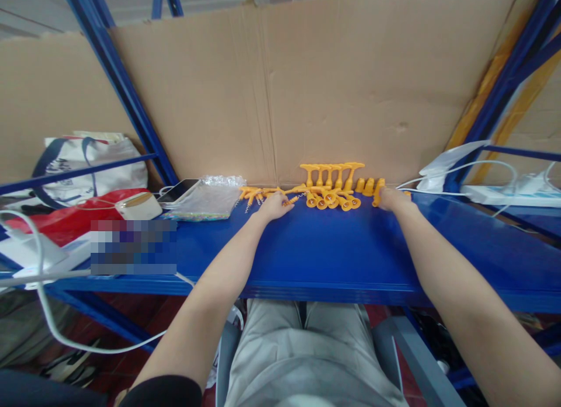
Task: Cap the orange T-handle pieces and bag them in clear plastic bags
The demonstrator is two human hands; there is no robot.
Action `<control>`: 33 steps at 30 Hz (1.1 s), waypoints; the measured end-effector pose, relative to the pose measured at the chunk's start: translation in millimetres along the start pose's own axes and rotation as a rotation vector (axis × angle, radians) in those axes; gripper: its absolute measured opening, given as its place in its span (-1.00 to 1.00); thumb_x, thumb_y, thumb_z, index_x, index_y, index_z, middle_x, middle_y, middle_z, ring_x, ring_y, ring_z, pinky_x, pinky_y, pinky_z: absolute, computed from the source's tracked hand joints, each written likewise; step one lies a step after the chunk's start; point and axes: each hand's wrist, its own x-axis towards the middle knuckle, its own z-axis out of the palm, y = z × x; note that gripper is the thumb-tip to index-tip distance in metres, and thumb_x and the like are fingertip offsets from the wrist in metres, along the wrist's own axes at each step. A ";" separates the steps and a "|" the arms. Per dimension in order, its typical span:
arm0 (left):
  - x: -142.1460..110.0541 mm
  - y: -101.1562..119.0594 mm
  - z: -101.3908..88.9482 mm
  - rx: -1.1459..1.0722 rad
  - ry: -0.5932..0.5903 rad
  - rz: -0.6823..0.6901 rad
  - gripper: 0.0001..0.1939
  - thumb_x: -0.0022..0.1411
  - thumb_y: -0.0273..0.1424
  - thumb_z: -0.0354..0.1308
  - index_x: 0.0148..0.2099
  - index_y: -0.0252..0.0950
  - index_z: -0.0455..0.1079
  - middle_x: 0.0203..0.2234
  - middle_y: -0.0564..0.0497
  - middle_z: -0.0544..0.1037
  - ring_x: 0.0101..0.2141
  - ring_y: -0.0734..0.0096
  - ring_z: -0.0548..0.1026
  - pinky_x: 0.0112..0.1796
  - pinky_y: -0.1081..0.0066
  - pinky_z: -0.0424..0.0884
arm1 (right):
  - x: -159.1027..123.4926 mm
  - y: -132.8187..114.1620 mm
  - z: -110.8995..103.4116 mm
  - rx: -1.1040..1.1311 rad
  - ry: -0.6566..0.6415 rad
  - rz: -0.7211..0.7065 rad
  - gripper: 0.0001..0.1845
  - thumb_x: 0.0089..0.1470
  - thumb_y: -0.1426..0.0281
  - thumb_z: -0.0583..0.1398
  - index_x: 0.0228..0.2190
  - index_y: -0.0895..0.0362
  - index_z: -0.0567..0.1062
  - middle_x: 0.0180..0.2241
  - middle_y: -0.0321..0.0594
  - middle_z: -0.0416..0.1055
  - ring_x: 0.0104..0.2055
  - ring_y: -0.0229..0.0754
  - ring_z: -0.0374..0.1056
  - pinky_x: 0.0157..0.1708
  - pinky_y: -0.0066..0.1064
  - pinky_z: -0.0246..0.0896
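Observation:
My left hand (275, 205) is closed around a yellow corkscrew (291, 201) with a metal spiral pointing right. Beside that hand, to its left, several yellow corkscrew handles (249, 194) lie with their spirals toward me. Over on the right, my right hand (391, 198) has its fingers on a yellow bell-shaped corkscrew body (378, 192); the fingertips are partly hidden. Several small yellow cups (365, 186) stand just left of it. Between my hands lie several corkscrews with funnel-shaped bodies (332, 199), and behind them stand several assembled yellow corkscrews (331, 175) with T-shaped handles on top.
A cardboard sheet (342, 91) walls off the back of the blue table (324, 249). To the left are a clear plastic bag (210, 197), a phone (180, 191), a red bag (79, 217) and a tote bag (96, 162). White cables (438, 191) run at the right.

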 end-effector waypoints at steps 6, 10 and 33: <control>1.3 -2.2 1.9 -0.010 0.068 0.001 -0.78 0.24 -0.26 0.14 -0.27 -0.30 0.51 -0.24 -0.08 0.51 -0.15 0.22 0.51 -0.07 0.30 0.42 | -8.5 -4.9 -4.7 -0.005 -0.107 -0.014 -0.44 0.09 0.53 0.07 0.15 0.28 0.35 0.16 0.27 0.26 0.18 0.14 0.27 0.08 -0.06 0.18; 2.5 -3.3 3.9 -0.014 0.115 0.010 -0.80 0.23 -0.27 0.14 -0.30 -0.29 0.48 -0.25 -0.07 0.48 -0.19 0.23 0.50 -0.10 0.29 0.44 | -4.8 -5.4 -3.0 0.026 -0.080 -0.086 -0.42 0.08 0.55 0.08 0.16 0.34 0.34 0.16 0.28 0.26 0.13 0.10 0.34 0.06 -0.18 0.23; -0.1 2.3 1.9 -0.041 0.163 0.017 -0.84 0.20 -0.29 0.17 -0.35 -0.27 0.44 -0.26 -0.05 0.45 -0.20 0.27 0.49 -0.15 0.32 0.44 | 1.4 -9.6 6.5 0.118 -0.054 -0.176 -0.35 0.04 0.56 0.12 0.20 0.21 0.33 0.16 0.19 0.31 0.16 0.19 0.31 0.08 -0.09 0.22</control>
